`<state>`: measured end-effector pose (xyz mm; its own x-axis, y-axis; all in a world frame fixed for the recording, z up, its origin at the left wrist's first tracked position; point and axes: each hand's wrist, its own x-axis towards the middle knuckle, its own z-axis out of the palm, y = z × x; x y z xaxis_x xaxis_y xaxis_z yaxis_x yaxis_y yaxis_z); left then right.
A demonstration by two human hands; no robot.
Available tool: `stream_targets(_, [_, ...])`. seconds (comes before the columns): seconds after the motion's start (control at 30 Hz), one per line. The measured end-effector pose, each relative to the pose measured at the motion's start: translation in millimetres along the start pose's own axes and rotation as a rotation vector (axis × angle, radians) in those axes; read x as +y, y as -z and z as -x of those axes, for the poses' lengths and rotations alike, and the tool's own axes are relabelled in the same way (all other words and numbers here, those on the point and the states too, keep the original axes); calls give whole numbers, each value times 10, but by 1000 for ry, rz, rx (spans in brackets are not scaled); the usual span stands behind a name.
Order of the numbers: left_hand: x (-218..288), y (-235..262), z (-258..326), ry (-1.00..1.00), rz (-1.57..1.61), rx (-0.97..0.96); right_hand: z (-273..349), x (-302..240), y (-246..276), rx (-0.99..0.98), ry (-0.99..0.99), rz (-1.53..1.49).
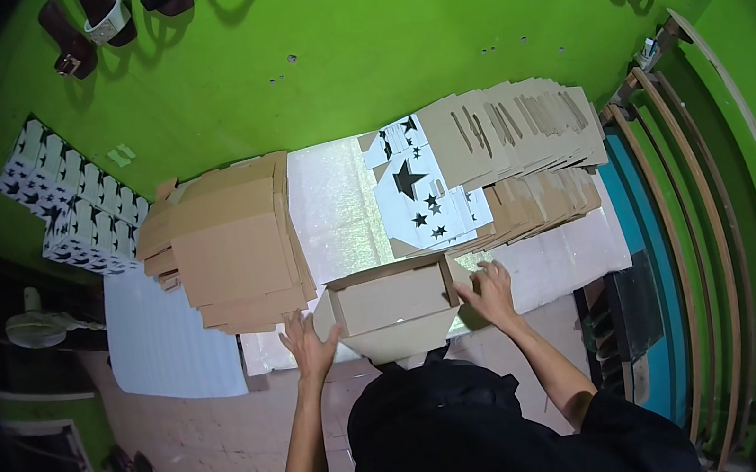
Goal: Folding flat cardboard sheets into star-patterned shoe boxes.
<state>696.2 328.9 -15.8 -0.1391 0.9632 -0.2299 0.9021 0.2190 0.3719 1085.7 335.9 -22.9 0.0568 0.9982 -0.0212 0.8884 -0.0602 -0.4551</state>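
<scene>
A partly folded brown cardboard box (393, 295) sits at the table's near edge in front of me, its inside facing up. Its walls stand on the sides and a broad front flap (398, 339) slopes toward my body. At the box's left side flap is my left hand (311, 345), fingers spread and thumb against the cardboard. My right hand (489, 296) is at the right side, fingers apart, its thumb by the right wall. Just behind the box lie white die-cut sheets with black stars (431, 205).
Flat brown cardboard blanks (234, 226) are stacked on the left of the table. More cardboard pieces (526, 126) fan out at the back right. White star-patterned boxes (72, 195) are piled at far left, near a fan (37, 329). Wooden rails (701, 260) stand on the right; sandals (109, 18) hang on the green wall.
</scene>
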Motion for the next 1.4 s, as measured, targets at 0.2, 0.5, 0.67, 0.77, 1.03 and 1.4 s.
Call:
stream_targets(0.2, [343,367,-301,-407,138,372,-419,-491,329,262,358,-63])
stream_targets(0.5, [405,352,-617,-407,103,344,-763,-761,362,124,422,80])
stream_targets(0.67, [328,343,-528,-475,142,308,-734,-614,236,88,517,81])
stream_targets(0.77, [219,292,-416,-488,190,312,-585,-653,231,122,553,37])
stream_targets(1.03, [134,203,-138,-520,178,246,-245,-461,89,72,618,53])
stream_targets(1.4, [59,-3,-323,-483,-23,201,-357,-590,-43,-65,425,22])
